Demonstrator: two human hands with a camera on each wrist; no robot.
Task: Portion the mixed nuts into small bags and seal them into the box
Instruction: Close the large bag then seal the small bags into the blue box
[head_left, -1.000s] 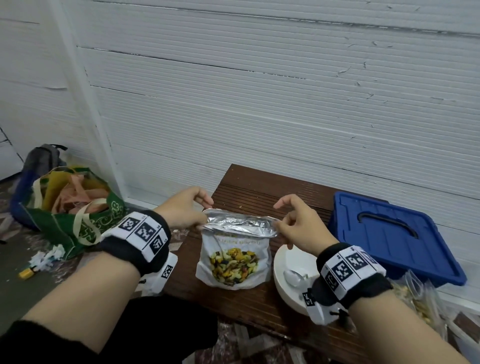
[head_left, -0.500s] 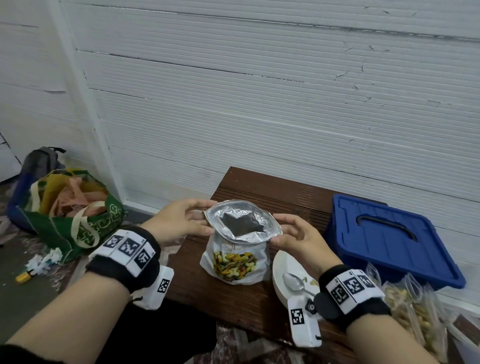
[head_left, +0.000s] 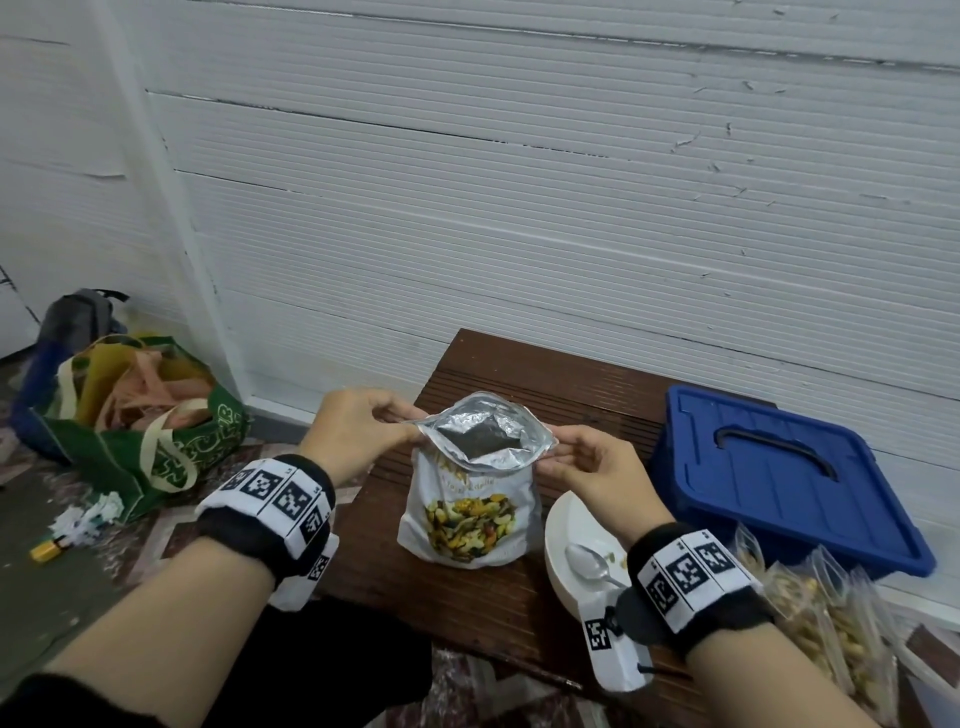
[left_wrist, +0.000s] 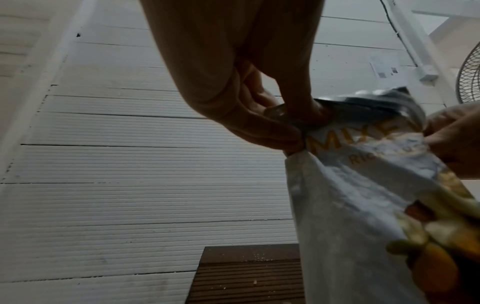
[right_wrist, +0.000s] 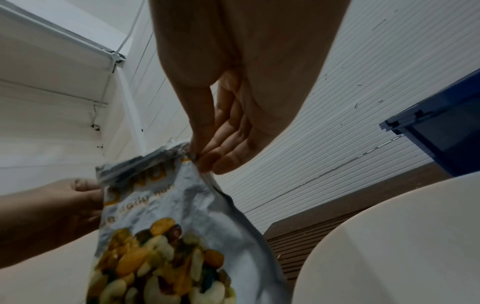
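A white mixed-nuts pouch (head_left: 467, 514) with a foil lining stands upright on the dark wooden table (head_left: 467, 597), its mouth spread wide. My left hand (head_left: 363, 431) pinches the left corner of the pouch's rim (left_wrist: 298, 121). On the other side my right hand (head_left: 587, 467) pinches the right corner (right_wrist: 197, 158). The pouch (left_wrist: 363, 195) fills the lower right of the left wrist view, and its nut picture (right_wrist: 161, 263) shows in the right wrist view. A blue lidded box (head_left: 779, 478) sits to the right. Small clear bags of nuts (head_left: 821, 613) lie at the lower right.
A white bowl (head_left: 566, 530) holding a metal spoon (head_left: 587, 561) sits just right of the pouch, under my right wrist. A green tote bag (head_left: 140, 431) and a grey backpack (head_left: 78, 317) lie on the floor to the left. A white panelled wall stands behind the table.
The pouch's mouth, flattened a second ago, has been pulled wide by both hands, which now pinch its opposite corners.
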